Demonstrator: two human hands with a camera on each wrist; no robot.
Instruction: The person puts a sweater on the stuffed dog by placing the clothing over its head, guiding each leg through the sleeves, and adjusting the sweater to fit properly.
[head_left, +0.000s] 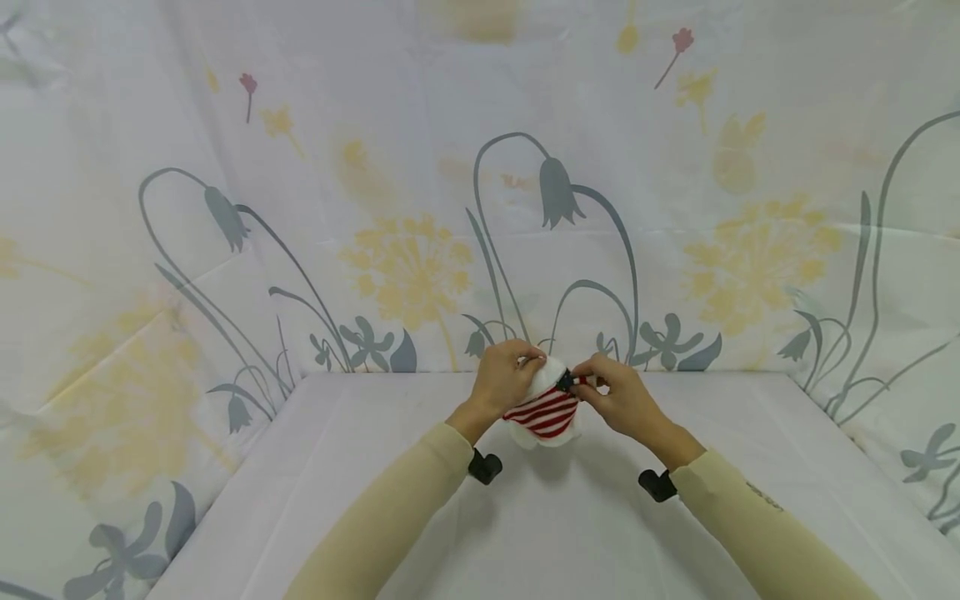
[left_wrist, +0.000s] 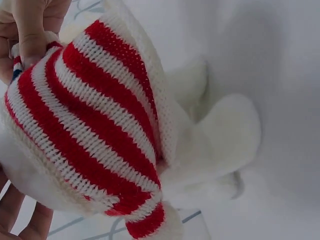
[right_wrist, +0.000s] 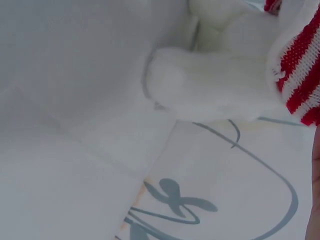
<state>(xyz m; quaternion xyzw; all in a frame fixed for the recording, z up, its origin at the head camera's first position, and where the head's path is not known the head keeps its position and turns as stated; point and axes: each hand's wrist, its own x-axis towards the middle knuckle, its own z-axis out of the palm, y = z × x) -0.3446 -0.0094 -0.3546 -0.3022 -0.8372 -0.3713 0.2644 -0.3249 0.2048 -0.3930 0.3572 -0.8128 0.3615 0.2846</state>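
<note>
A white plush toy [head_left: 546,372] is held upright over the table, dressed in a red-and-white striped knitted garment [head_left: 546,415]. Its soft rounded legs [left_wrist: 230,135] stick out below the knit in the left wrist view. My left hand [head_left: 501,382] grips the toy's white upper part from the left side. On the other side my right hand [head_left: 618,400] pinches a small dark blue and red strip of the garment between thumb and fingers. The right wrist view catches part of the toy's leg [right_wrist: 200,82] and only a sliver of a hand. The toy's face is not visible.
A white-covered table [head_left: 360,483] lies under both arms. Behind it hangs a pale cloth [head_left: 420,108] with grey and yellow flower prints, continuing at both sides. Black wrist mounts [head_left: 486,467] show on both wrists.
</note>
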